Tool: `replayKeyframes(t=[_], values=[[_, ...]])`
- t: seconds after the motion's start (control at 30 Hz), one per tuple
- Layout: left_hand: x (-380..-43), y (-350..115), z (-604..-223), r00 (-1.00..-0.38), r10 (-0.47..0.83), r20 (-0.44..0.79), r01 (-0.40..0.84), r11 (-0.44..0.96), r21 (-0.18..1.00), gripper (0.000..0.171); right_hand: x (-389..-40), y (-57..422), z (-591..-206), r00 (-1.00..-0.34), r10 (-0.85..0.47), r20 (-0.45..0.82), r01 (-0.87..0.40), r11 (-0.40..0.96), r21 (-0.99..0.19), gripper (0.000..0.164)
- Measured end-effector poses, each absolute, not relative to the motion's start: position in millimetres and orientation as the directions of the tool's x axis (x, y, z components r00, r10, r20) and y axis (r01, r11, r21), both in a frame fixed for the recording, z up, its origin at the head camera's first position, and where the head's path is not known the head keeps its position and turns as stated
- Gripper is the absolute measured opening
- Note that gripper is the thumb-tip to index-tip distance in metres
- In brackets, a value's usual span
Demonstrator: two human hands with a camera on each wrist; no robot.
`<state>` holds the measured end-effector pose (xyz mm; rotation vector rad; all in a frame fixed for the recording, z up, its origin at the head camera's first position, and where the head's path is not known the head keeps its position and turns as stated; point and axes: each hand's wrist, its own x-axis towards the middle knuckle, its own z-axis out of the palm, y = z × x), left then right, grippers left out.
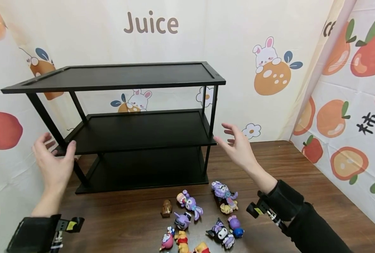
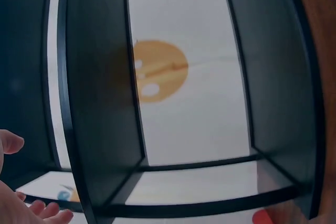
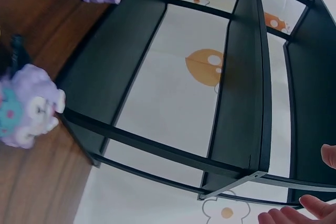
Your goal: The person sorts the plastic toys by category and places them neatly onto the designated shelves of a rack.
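Note:
A black three-tier shelf rack (image 1: 149, 130) stands upright on the wooden table in the head view. Beside its left end, my left hand (image 1: 55, 163) is at middle-tier height, thumb and fingers spread around the left front post; contact is unclear. At the other end, my right hand (image 1: 239, 147) has its fingers loosely extended near the middle tier's right corner and holds nothing. Both wrist views show the rack's tiers and posts, with thumb and fingers apart on the left hand (image 2: 21, 203) and on the right hand (image 3: 310, 211).
Several small toy figures lie on the table (image 1: 127, 218) in front of the rack, among them a purple rabbit-like figure (image 1: 192, 204), a brown figure (image 1: 166, 208) and a black-and-white figure (image 1: 221, 232). Fruit-printed cloth (image 1: 238, 21) hangs behind and at both sides.

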<state>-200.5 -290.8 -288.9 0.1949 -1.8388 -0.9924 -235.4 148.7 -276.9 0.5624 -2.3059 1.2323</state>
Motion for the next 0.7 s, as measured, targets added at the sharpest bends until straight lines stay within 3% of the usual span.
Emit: replayKeyframes(t=[0.13,0.37,0.53,0.7], values=[[-213,-304,-281,-0.508,-0.594,0.624,0.238,0.599,0.765,0.056,-247,143,-271,-0.830,-0.126,0.544,-0.527,0.499,-0.688,0.054],[-234,-322,-265,-0.626,-0.681,0.380,0.197,0.334,0.922,0.059,-266,136,-265,-0.881,-0.078,0.468,-0.444,0.482,-0.756,0.053],[-244,-328,-261,-0.645,-0.707,0.290,0.312,0.103,0.945,0.038,-274,133,-262,-0.887,-0.073,0.455,-0.434,0.464,-0.772,0.048],[-245,-332,-264,-0.648,-0.692,0.317,0.425,0.016,0.905,0.015,-279,131,-262,-0.879,-0.079,0.470,-0.454,0.441,-0.774,0.041]])
